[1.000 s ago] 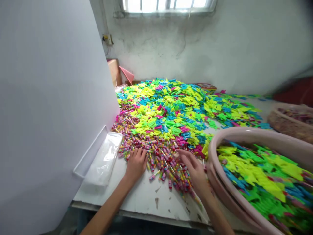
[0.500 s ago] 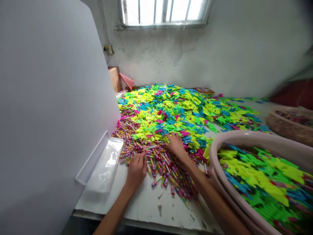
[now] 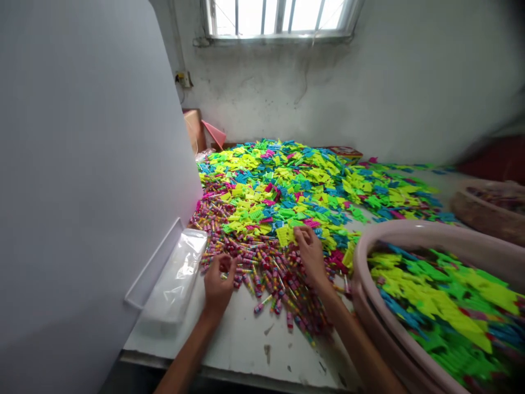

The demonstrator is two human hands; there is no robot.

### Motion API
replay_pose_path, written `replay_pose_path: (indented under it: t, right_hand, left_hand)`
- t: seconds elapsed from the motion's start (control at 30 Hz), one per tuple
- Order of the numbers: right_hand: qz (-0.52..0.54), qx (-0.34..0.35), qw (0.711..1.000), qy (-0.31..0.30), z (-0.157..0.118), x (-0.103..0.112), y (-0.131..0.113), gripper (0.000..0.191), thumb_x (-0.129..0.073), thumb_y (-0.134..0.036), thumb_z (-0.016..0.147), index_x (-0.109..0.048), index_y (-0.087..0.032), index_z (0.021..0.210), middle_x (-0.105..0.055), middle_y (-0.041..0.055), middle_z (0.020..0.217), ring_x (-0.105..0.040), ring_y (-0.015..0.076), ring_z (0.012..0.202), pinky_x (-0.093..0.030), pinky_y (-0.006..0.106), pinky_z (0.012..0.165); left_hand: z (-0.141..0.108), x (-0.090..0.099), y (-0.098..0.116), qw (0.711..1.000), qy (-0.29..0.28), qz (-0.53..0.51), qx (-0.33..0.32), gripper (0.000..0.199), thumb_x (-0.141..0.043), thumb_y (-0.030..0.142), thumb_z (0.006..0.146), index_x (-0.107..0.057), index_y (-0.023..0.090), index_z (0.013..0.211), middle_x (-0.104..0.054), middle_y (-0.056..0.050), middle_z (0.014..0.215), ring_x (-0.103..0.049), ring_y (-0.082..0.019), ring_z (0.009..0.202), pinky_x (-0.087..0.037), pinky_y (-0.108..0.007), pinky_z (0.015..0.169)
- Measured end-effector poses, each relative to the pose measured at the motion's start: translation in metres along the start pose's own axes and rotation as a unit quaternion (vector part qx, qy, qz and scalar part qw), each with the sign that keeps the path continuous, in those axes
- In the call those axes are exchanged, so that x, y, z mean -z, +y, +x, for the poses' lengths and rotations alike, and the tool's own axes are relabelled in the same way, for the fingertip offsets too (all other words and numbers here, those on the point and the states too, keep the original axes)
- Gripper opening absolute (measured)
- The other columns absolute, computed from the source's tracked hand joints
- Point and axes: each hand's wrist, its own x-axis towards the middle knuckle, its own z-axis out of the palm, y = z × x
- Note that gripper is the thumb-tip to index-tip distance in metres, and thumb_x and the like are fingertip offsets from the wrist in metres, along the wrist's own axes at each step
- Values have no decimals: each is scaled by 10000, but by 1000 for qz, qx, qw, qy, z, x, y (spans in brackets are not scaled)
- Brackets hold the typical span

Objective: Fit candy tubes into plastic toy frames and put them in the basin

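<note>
Striped tubes (image 3: 250,262) are spilling across a scuffed white tabletop (image 3: 254,345) beside neon comb-shaped pieces (image 3: 283,186), with the left hand (image 3: 218,284) and right hand (image 3: 311,257) curling their fingers closed among the tubes, any grip hidden. A pink tub (image 3: 361,284) is standing at right, below a stained wall (image 3: 410,93), while a printed box (image 3: 344,152) is showing lettering too small to read.

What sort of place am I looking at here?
Probably a small workshop or packing room for cheap plastic goods: a huge heap of bright plastic pieces covers a white worktable, a pink plastic tub holds more, and a clear plastic bag lies nearby.
</note>
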Motion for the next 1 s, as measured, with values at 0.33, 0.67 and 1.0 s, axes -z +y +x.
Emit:
replay_pose_path:
  t: [0.33,0.67,1.0]
  right_hand:
    - [298,-266,907,-137,-69,-8,-39,457,-864,-321,629,-659,-232,1028,-682,17,1011,-657,148,801,-557,210,620]
    - [170,-181,949,-195,-93,-12,-47,316,-761,-492,739,-701,-183,769,-653,13,742,-622,177,692,-502,275,653]
    - [93,-133,947,-276,-100,-8,-46,418,-664,-506,826,-671,-239,1147,-657,24,876,-610,167,689,-484,255,544]
  left_hand:
    - [2,22,45,958,-145,-194,153,334,-521,412,934,-632,188,1156,-642,-76,1052,-609,-143,790,-508,-222,639]
    - [-8,29,72,933,-204,-232,186,300,-580,436,908,-647,159,1001,-636,-26,765,-612,-135,680,-513,-215,554]
    - [-23,37,83,947,-151,-247,137,235,-543,351,942,-590,185,1102,-666,-71,1031,-676,-192,899,-594,-267,662]
